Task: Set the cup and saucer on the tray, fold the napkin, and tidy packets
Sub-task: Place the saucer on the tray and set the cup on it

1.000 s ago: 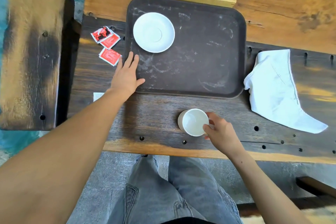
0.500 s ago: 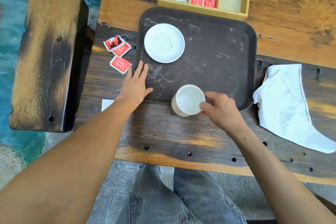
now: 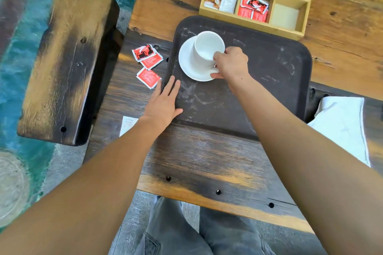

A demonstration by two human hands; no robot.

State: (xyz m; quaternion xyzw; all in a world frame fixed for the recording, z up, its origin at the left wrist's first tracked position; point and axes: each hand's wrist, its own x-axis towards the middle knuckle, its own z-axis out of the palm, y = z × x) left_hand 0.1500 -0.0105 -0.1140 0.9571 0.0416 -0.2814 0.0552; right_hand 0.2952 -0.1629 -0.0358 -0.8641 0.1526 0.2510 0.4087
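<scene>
While grey-trousered legs fill the space nearest the camera, the dark wooden table begins just beyond them, and the dark tray lies on it as the landmark for everything else. At the tray's near left corner the left hand lies flat, fingers spread, pressing rim and table together. A white paper slip peeks out just left of that wrist. Right of the tray, the white napkin lies rumpled and unfolded, partly cut off by the right forearm. On the tray's far left part sits the white saucer, and the white cup is over it, tilted; whether it touches cannot be told. The right hand pinches the cup at its right side, hiding the handle. Just left of the tray lie three loose red packets. Beyond the tray's far edge stands a wooden organiser, holding more packets in two compartments.
</scene>
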